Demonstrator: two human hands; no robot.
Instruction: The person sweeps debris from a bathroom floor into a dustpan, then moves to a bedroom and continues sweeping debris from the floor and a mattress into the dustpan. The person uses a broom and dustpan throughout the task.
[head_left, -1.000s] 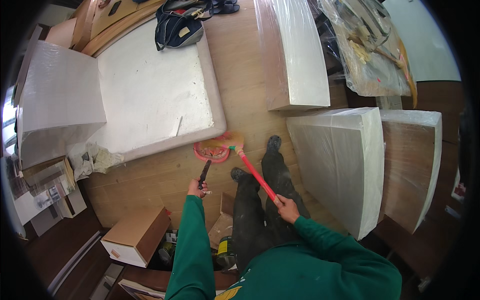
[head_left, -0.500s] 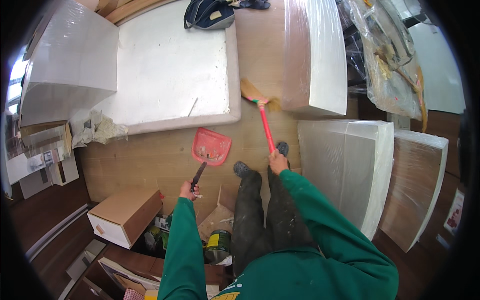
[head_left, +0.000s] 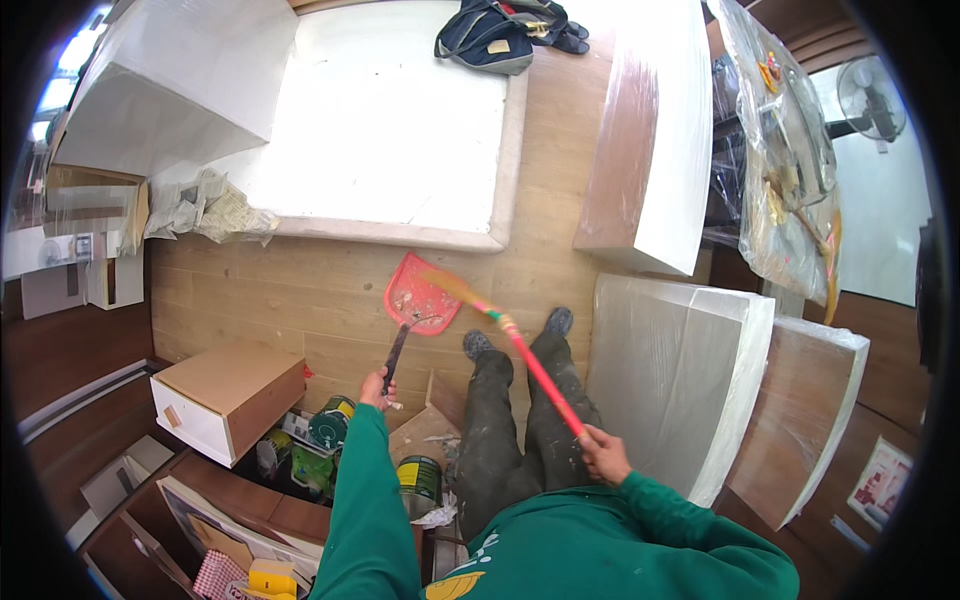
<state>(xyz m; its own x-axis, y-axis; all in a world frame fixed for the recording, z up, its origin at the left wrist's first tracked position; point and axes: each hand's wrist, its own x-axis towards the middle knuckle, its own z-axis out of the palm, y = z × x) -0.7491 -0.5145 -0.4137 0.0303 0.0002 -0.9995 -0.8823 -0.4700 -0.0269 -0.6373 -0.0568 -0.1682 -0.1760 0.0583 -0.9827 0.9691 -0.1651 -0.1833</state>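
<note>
My left hand (head_left: pixel 377 389) is closed round the black handle of a red dustpan (head_left: pixel 409 300), which rests on the wooden floor with bits of debris in its pan. In my right hand (head_left: pixel 605 456), beside my right thigh, is the red shaft of a broom (head_left: pixel 540 371). The broom slants up and to the left from that hand. Its tan bristles reach over the dustpan's right edge; whether they touch the pan I cannot tell.
A pale platform (head_left: pixel 400 150) with a padded edge lies ahead, a dark bag (head_left: pixel 487 40) on it. Plastic-wrapped panels (head_left: pixel 665 370) stand at my right. Left of my legs are a cardboard-topped box (head_left: pixel 230 390) and a paint can (head_left: pixel 420 484). Crumpled paper (head_left: pixel 215 208) lies at the platform's corner.
The broom's bristles have swung from the floor beside the platform, toward me and left, over to the dustpan. My right hand has drawn back toward my body. The dustpan has stayed nearly in place.
</note>
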